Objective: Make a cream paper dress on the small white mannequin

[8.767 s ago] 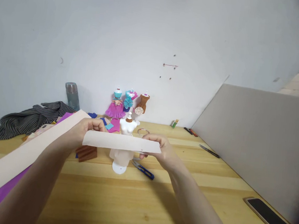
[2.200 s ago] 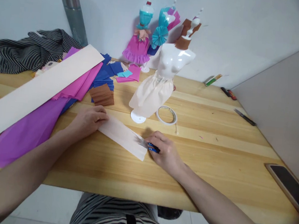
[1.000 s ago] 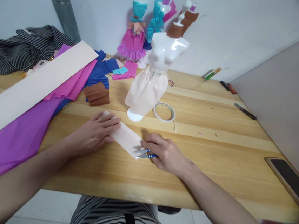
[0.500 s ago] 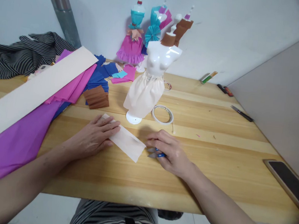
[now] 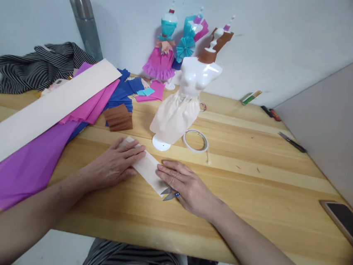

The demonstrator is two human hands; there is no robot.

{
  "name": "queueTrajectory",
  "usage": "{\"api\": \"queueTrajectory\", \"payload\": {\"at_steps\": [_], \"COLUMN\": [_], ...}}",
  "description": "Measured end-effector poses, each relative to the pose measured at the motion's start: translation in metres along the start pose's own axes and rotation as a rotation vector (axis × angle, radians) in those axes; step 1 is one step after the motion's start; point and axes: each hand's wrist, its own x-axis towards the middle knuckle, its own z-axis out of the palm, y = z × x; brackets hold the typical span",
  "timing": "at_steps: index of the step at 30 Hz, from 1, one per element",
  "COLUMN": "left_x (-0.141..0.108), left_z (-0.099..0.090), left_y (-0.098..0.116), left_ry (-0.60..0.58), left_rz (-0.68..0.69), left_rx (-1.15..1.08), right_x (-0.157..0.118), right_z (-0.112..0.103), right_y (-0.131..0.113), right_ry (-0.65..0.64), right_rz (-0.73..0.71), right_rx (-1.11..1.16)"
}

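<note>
A short strip of cream crepe paper (image 5: pixel 148 166) lies slantwise on the table in front of me. My left hand (image 5: pixel 115 162) rests flat across its far left end, fingers stretched out. On its near right end lie the straight fingers of my right hand (image 5: pixel 186 185). Small scissors with blue handles (image 5: pixel 169 194) are tucked under my right palm, their blades parted and poking out beside the strip's end. Just beyond the strip stands a white mannequin (image 5: pixel 197 76) in a gathered cream skirt (image 5: pixel 176 116) and a brown neck band (image 5: pixel 207 56).
A roll of tape (image 5: pixel 195 141) lies right of the mannequin. Crepe paper sheets, purple (image 5: pixel 32 172) and cream (image 5: pixel 50 112), spread at left beside folded brown paper (image 5: pixel 118 117). Dressed mannequins (image 5: pixel 160 62) stand against the wall. A knife (image 5: pixel 292 142) and a phone (image 5: pixel 342 221) lie at right.
My right hand has moved left onto the strip's near end, bringing the scissors with it. My left hand stays on the other end. The whole view has shifted slightly.
</note>
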Motion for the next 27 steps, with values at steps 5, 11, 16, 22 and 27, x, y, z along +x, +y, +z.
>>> {"api": "queueTrajectory", "payload": {"at_steps": [5,11,16,22,27], "left_x": [0.0,0.001,0.003,0.005,0.005], "left_z": [-0.002,-0.009,-0.012,-0.016,-0.025], "left_y": [-0.002,-0.002,0.002,0.004,0.002], "left_ry": [0.036,0.077,0.202,0.123,0.101], "left_rz": [-0.061,-0.085,-0.009,-0.22,-0.331], "left_rx": [0.015,0.046,0.097,0.052,-0.285], "right_x": [0.002,0.002,-0.001,-0.001,0.001], "right_z": [-0.002,-0.003,-0.005,-0.01,-0.013], "right_y": [-0.001,0.0,0.009,0.015,0.015], "right_ry": [0.007,0.013,0.05,0.079,0.09], "right_rz": [-0.004,-0.011,-0.039,-0.066,-0.098], "right_rx": [-0.003,0.0,0.094,0.202,0.215]}}
